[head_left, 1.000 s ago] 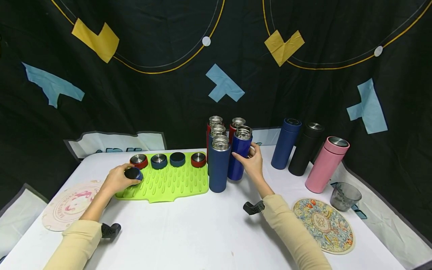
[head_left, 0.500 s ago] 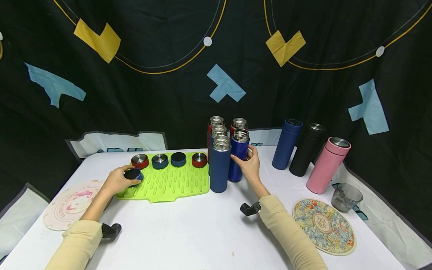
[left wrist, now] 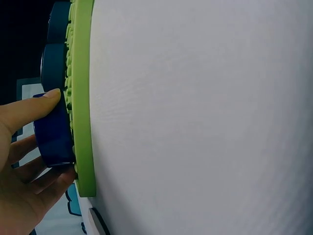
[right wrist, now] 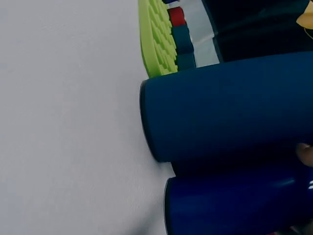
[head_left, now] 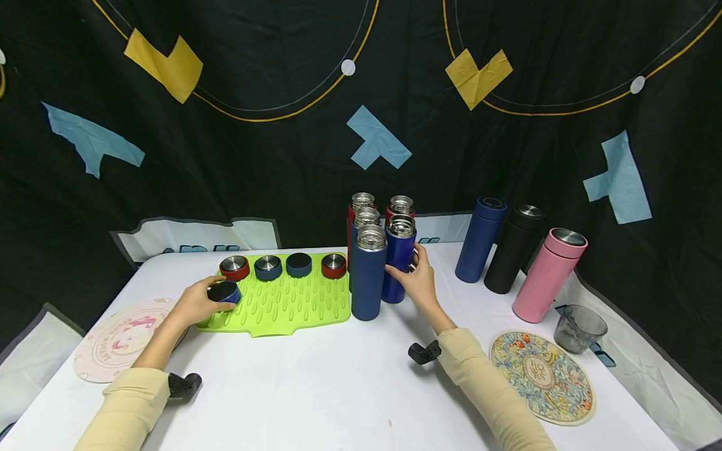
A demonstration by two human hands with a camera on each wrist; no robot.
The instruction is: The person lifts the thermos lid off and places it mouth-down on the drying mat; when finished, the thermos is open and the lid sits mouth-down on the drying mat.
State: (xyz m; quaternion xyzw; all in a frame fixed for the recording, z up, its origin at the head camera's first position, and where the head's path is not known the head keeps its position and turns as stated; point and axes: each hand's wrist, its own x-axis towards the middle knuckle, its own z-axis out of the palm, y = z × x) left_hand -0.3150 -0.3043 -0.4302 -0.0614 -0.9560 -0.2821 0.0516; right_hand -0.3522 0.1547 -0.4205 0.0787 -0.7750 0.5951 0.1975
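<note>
My left hand holds a dark blue flask lid between thumb and fingers at the left end of a green ridged mat. In the left wrist view the lid sits against the mat's surface, its rim slightly tilted. My right hand grips a glossy blue flask, which has no lid and stands upright on the table. Just left of it is a matte navy flask, also lidless. In the right wrist view only a fingertip shows, by the two flasks.
Behind stand more lidless flasks, including a red one. A row of several lids lines the mat's back. At right are a navy flask, a black flask, a pink flask, a cup and a round patterned mat.
The glossy blue flask has shifted slightly left and lower, in beside the others, with my right hand on it. My left hand and the lid have barely moved.
</note>
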